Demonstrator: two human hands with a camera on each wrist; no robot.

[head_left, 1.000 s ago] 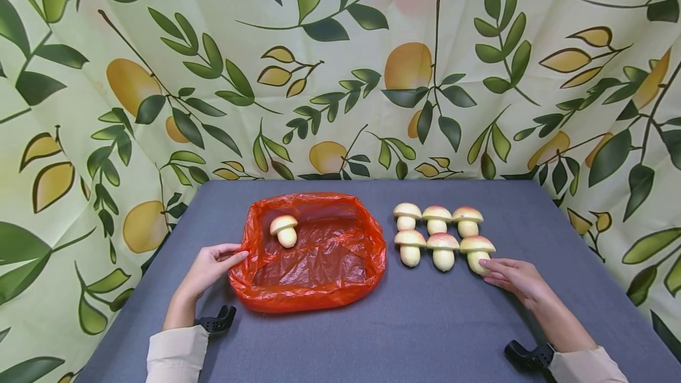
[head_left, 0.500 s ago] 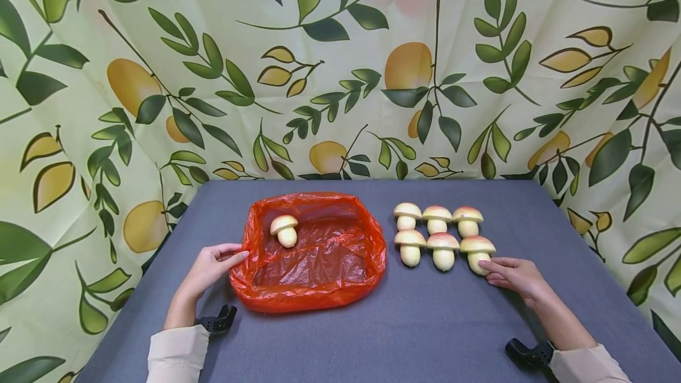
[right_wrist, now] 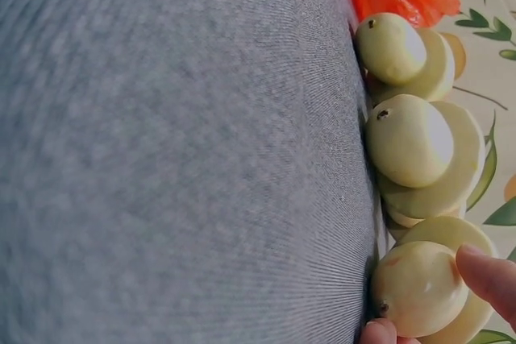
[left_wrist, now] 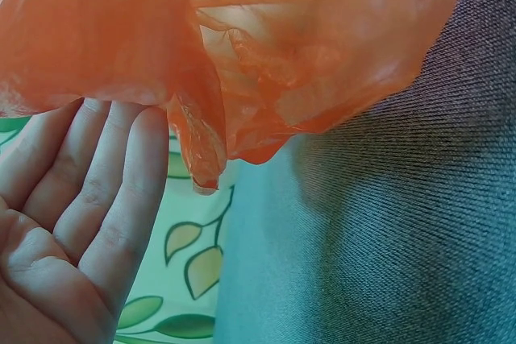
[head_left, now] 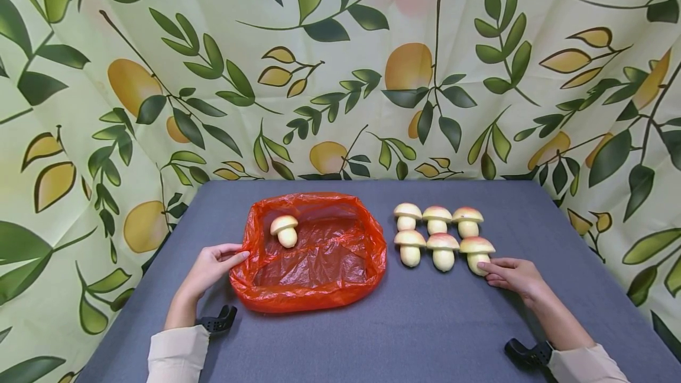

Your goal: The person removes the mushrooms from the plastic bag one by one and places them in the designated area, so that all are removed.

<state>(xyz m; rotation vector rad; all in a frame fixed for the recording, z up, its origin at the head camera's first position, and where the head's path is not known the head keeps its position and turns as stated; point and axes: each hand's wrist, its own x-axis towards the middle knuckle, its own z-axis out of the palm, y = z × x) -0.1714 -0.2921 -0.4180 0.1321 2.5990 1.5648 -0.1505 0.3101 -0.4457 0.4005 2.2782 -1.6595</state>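
An orange-red plastic bag (head_left: 314, 299) lies wide open on the table, its rim folded outward. Inside it, at the left, is one toy mushroom (head_left: 286, 235). My left hand (head_left: 208, 268) holds the bag's left side between thumb and fingers; in the left wrist view the fingers (left_wrist: 101, 175) are nearly straight and the bag hides their tips. To the right, toy mushrooms (head_left: 443, 259) with cream stems and yellow-pink caps lie in two rows. My right hand (head_left: 515, 279) pinches the stem of the front-right mushroom (right_wrist: 419, 289), which still lies in its row.
The grey-blue cloth-covered table (head_left: 372, 347) ends at a leaf-and-fruit patterned backdrop (head_left: 340, 105). Black straps with devices (head_left: 217, 319) sit on both wrists, above light sleeves (head_left: 178, 350). The mushrooms stand close together, right of the bag.
Almost nothing differs. My right thumb and fingers have shifted very slightly on the stem; the bag, mushrooms and left hand look the same.
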